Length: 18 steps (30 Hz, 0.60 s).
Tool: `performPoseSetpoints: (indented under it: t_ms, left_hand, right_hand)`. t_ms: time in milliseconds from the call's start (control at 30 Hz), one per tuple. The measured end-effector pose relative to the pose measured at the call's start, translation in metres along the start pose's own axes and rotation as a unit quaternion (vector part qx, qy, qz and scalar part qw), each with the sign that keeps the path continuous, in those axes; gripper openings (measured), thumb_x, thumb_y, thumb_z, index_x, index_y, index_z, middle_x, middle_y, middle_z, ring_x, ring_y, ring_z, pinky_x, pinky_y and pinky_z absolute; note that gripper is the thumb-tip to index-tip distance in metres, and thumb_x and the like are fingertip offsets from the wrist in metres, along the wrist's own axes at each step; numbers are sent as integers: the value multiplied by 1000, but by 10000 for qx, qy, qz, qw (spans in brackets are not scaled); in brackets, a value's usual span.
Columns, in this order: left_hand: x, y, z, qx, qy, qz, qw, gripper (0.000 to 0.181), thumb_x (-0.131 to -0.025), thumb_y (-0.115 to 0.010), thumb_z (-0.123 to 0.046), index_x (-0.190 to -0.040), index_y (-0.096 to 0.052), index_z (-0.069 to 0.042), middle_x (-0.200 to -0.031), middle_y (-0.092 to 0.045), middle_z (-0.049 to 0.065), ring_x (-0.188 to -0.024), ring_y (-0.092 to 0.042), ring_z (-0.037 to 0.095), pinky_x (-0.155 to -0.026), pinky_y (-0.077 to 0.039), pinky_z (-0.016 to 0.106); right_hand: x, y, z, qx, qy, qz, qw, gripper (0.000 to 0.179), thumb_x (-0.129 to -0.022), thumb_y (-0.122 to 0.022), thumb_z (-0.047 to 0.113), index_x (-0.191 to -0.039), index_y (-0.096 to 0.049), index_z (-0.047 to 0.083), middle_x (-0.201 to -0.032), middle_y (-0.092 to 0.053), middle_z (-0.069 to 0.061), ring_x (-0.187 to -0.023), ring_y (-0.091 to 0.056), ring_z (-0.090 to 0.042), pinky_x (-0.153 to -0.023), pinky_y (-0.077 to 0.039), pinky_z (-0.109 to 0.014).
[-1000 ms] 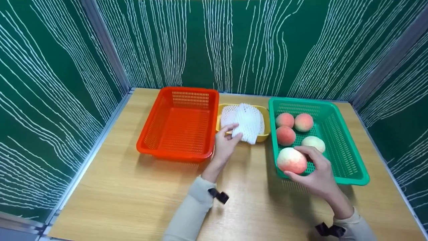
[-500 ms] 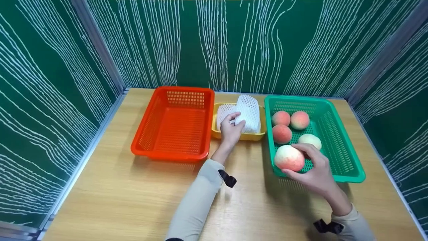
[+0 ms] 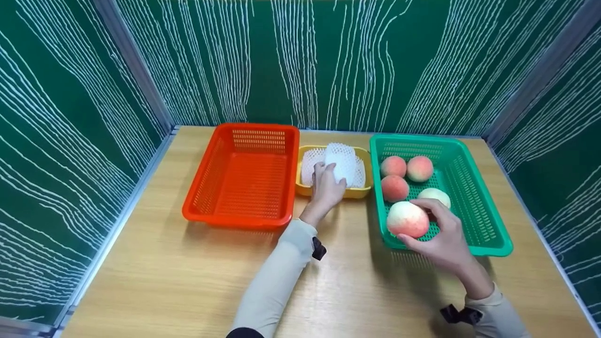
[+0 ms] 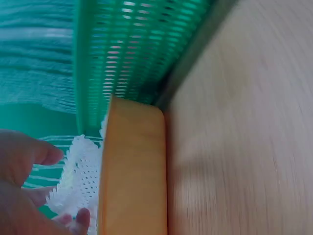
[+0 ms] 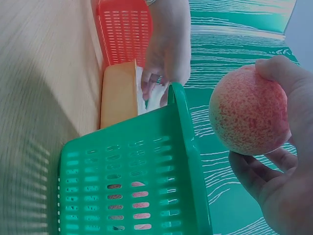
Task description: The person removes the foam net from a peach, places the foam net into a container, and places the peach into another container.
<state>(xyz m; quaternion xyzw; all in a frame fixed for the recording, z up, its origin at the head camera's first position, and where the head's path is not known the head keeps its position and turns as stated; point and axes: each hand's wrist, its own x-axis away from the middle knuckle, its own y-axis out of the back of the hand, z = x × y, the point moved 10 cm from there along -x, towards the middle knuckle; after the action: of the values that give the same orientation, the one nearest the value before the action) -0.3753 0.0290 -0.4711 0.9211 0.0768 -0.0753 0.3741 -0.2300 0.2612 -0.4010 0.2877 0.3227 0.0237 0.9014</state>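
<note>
My right hand point(image 3: 443, 237) holds a pale pink-and-white peach point(image 3: 407, 219) between thumb and fingers, above the near part of the green basket point(image 3: 497, 211). In the right wrist view that peach point(image 5: 249, 112) shows its speckled pink side. My left hand point(image 3: 327, 185) is over the small yellow basket point(image 3: 359, 193), its fingers curled at a white foam net sleeve point(image 3: 340, 159). The left wrist view shows this foam net point(image 4: 80, 171) between thumb and fingers, beside the basket's yellow wall. More white foam netting point(image 3: 310, 164) lies underneath.
Several peaches, among them a red one point(image 3: 395, 188) and a pale one point(image 3: 434, 196), lie inside the green basket. The red-orange basket point(image 3: 242, 220) stands to the left, with bare floor showing. Green walls with white wavy lines point(image 3: 300, 61) enclose the wooden table point(image 3: 188, 281).
My left hand has moved forward with the foam net and lowered it over the yellow basket. The right hand keeps its hold on the peach, almost still. The view has shifted slightly.
</note>
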Motion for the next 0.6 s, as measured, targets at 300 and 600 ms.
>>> performPoseSetpoints:
  t_ms: [300, 600]
  left_hand:
    - [9, -30, -9, -2235, -824, 863, 9674, 66, -100, -44, -48, -153, -29, -13, -161, -5, 14, -146, -6, 33, -116, -11, 46]
    - [10, -56, 5, -2722, -1087, 1538, 9436, 64, -99, -25, -61, -156, -16, -32, -161, -6, 15, -145, -1, 38, -115, 1, 50]
  right_hand:
    - [-4, 7, 11, -90, -176, -85, 9998, 72, -57, -91, -4, -121, -57, 1, -114, -59, -6, -94, -53, -12, -79, -46, -15]
    - [2, 11, 6, -124, 6, -167, 9998, 73, -55, -92, -3, -121, -59, 4, -114, -61, -2, -93, -54, -14, -78, -47, -15]
